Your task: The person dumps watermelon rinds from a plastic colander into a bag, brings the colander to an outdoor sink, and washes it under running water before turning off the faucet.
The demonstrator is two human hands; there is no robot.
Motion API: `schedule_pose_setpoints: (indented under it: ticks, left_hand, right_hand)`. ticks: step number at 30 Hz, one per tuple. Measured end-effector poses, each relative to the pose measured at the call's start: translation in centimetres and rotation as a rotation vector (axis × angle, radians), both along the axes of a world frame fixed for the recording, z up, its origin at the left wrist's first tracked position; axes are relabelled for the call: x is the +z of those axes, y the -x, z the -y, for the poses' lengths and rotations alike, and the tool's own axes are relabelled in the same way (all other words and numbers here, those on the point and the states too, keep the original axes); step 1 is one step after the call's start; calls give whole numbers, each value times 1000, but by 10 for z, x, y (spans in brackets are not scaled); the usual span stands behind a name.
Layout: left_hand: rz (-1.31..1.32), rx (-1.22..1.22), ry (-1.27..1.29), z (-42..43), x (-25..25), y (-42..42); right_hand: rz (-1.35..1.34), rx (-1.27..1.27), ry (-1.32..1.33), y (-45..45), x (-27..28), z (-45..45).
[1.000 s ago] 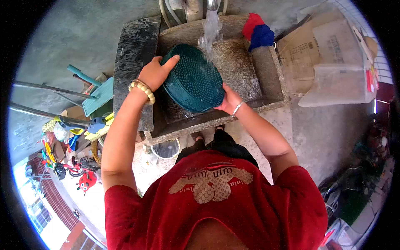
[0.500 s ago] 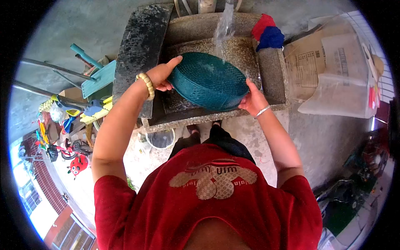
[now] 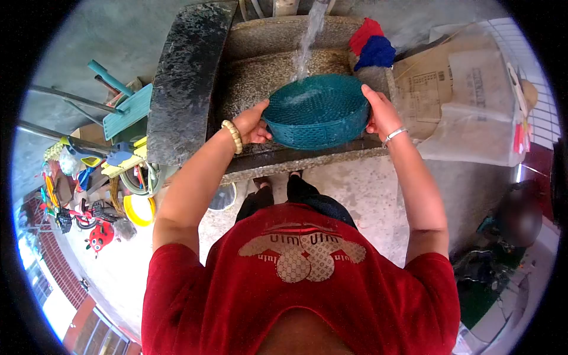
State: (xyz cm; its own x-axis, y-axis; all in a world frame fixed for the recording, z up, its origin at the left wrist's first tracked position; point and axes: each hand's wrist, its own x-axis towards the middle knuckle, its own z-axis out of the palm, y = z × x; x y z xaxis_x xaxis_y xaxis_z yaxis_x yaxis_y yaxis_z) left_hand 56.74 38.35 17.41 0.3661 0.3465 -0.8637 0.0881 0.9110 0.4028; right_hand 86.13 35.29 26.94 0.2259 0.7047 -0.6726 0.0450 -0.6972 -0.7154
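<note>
Between my two hands is a green-blue plastic basket [image 3: 316, 127] with perforated sides, held over the stone sink [image 3: 260, 71]. My left hand [image 3: 253, 123], with a beaded bracelet on the wrist, grips its left rim, thumb on top. On the right rim, my right hand [image 3: 381, 113] is closed, a silver bangle on that wrist. A stream of water [image 3: 307, 44] falls from above and meets the basket's far edge. The fingers under the basket are partly hidden.
A dark stone slab [image 3: 186, 83] lies along the sink's left side. Red cloth [image 3: 365, 34] and blue cloth [image 3: 376, 53] rest on its back right corner. Flattened cardboard [image 3: 423, 94] leans at right. A yellow-rimmed basin [image 3: 139, 210] and a turquoise stool [image 3: 127, 111] stand at left.
The basket has shifted right in view and levelled out from its tilt, with both hands still on its rim. The whole view has also shifted a little.
</note>
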Motion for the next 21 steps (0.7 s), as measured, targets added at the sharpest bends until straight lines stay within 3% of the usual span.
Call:
schedule_pose_setpoints:
  ticks: [3,5,7,9,11,15,17,19,21]
  left_hand:
    - [16,-26,22,-3,-22,-12]
    - [165,-100,77,-7,-53,-20]
    - [111,-53,28,-7,-54,-38]
    - [291,82,51,-13,-80,-51]
    - [306,165,50,-21,-96,-62]
    - [256,316,-105,-45,-74,-68]
    - [9,355,-363,-58,-45,-64]
    - [36,407,-452,-68,-29,-56]
    - [-463,186,-1005,-77,-9,-41]
  right_hand:
    - [181,54,-59,-3,4,-8]
    - [388,164,-163,6,20,-11]
    - [537,234,-342,7,15,-12]
    - [618,295,-476,10,16,-8]
    - [655,319,-457,11,21,-1]
    - [632,324,-577,-9,-19,10]
    - [368,165,-626,-20,-50,13]
    - [258,161,-499,-18,-65,7]
    - [-38,-110,-380,0,-85,-7]
